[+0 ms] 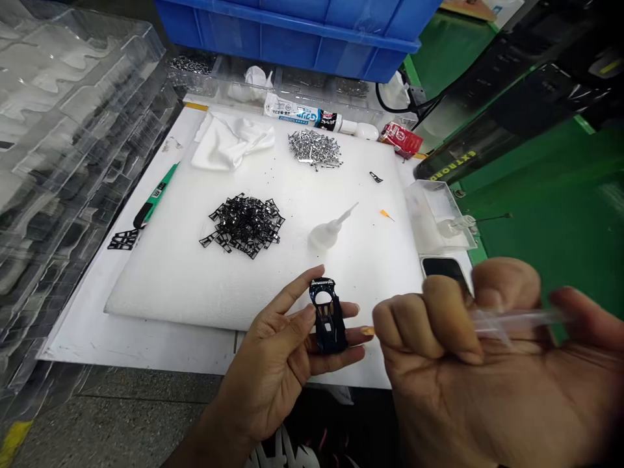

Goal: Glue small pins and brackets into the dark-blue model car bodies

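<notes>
Holding up a glossy black plastic car-body shell [326, 316] in the left hand [277, 351], thumb and fingertips pressed around its sides, the shell upright and clear of the palm. Right beside it, the right hand [453, 364] is curled closed on a clear plastic syringe [517, 320], the barrel running sideways through the fingers. Just past that hand lies a black smartphone [443, 268], next to a clear plastic box [433, 218]. Ahead of the grip sits a thick white foam pad [195, 286] carrying a translucent squeeze bottle with a thin nozzle [329, 233], and left of it a tangled heap of small black frames [242, 225]. Further left, a green-handled utility knife [156, 195] lies beside the pad. Farther out come a pile of small silver metal parts [314, 148], a crumpled white cloth [231, 140] and a white-and-blue glue tube [302, 114], then a blue plastic crate [292, 32] at the back, with stacked clear plastic trays [73, 162] down the left.
</notes>
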Demonstrator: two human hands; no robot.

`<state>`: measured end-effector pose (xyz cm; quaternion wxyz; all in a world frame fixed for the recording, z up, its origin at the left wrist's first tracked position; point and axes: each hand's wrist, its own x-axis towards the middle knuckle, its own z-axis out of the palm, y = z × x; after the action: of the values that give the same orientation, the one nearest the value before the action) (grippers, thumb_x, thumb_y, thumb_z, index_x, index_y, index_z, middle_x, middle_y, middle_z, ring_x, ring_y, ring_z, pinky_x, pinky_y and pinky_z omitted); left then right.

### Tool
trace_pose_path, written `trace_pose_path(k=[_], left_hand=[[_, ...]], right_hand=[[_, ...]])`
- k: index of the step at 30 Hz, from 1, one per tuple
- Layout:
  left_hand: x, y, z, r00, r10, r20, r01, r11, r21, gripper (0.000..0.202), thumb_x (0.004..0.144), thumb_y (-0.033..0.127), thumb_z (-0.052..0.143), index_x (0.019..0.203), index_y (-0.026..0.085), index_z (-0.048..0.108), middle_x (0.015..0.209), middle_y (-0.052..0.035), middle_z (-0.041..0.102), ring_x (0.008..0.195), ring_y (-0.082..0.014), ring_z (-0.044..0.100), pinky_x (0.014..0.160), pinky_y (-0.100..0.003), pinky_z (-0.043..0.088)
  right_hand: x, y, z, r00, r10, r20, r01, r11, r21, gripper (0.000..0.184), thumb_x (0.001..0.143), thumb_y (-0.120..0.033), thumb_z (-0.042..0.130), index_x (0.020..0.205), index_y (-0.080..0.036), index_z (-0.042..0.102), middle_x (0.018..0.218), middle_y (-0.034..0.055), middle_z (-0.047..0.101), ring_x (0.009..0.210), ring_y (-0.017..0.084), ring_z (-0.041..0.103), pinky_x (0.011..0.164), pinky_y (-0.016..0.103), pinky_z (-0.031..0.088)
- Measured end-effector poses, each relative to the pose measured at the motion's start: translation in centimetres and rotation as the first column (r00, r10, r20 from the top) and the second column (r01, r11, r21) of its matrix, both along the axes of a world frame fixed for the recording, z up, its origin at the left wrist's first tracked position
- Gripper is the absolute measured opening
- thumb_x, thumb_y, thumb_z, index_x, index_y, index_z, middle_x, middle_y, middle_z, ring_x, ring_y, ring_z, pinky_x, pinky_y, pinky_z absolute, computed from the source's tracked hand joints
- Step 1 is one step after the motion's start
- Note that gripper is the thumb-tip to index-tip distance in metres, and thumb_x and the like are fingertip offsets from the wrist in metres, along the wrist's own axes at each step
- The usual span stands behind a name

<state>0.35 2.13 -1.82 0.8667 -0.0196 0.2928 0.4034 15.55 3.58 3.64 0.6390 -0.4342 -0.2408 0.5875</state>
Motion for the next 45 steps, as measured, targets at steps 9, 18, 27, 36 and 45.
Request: trace_pose_path(k=[9, 18, 27, 36, 45], left_hand=[[0.1, 0.2, 0.5, 0.999, 0.028, -0.017, -0.029, 0.998, -0.054, 0.046, 0.099, 0.013, 0.056, 0.143, 0.029, 0.055, 0.103, -0.0071, 0.078, 0.094, -0.0165, 0.076, 0.088, -0.039, 0.068], [0.1, 0.3, 0.4, 0.999, 0.039, -0.021, -0.04, 0.997, -0.061, 0.046, 0.098, 0.012, 0.057, 0.14, 0.03, 0.058, 0.102, -0.0055, 0.075, 0.095, -0.0159, 0.075, 0.088, -0.039, 0.068], [0.1, 0.3, 0.4, 0.999, 0.032, -0.004, -0.032, 0.998, -0.06, 0.045, 0.098, 0.012, 0.057, 0.14, 0.028, 0.057, 0.104, -0.0071, 0.076, 0.093, -0.0159, 0.076, 0.087, -0.039, 0.068], [0.0, 0.2, 0.4, 0.999, 0.033, -0.006, -0.033, 0.998, -0.049, 0.044, 0.099, 0.014, 0.057, 0.14, 0.03, 0.058, 0.104, -0.006, 0.077, 0.096, -0.0171, 0.076, 0.09, -0.042, 0.067], [0.1, 0.2, 0.5, 0.999, 0.039, -0.017, -0.04, 0.998, -0.056, 0.044, 0.099, 0.014, 0.057, 0.14, 0.029, 0.058, 0.098, -0.0049, 0.076, 0.09, -0.0148, 0.076, 0.089, -0.04, 0.067]], right_hand=[[-1.1, 0.8, -1.7, 0.998, 0.028, -0.052, -0.027, 0.999, 0.022, 0.039, 0.089, -0.05, 0.039, 0.067, -0.022, 0.054, 0.044, -0.0042, 0.025, 0.036, 0.011, 0.026, 0.04, 0.028, 0.035], [-1.4, 0.9, -1.8, 0.993, 0.074, -0.094, -0.07, 0.997, 0.043, 0.039, 0.089, -0.049, 0.04, 0.065, -0.021, 0.052, 0.043, -0.0043, 0.026, 0.037, 0.01, 0.024, 0.042, 0.028, 0.034], [-1.2, 0.8, -1.7, 0.998, 0.031, -0.052, -0.028, 0.998, 0.054, 0.043, 0.092, -0.046, 0.037, 0.065, -0.02, 0.057, 0.045, -0.0049, 0.028, 0.037, 0.01, 0.027, 0.038, 0.027, 0.037], [-1.3, 0.9, -1.7, 0.999, -0.032, 0.009, 0.032, 0.999, 0.038, 0.043, 0.093, -0.044, 0.04, 0.063, -0.019, 0.057, 0.043, -0.0048, 0.028, 0.036, 0.011, 0.027, 0.038, 0.029, 0.039], [-1.5, 1.2, -1.7, 0.999, 0.029, 0.03, -0.029, 0.999, 0.023, 0.046, 0.095, -0.047, 0.034, 0.063, -0.02, 0.053, 0.042, -0.0042, 0.028, 0.035, 0.011, 0.026, 0.04, 0.028, 0.037]])
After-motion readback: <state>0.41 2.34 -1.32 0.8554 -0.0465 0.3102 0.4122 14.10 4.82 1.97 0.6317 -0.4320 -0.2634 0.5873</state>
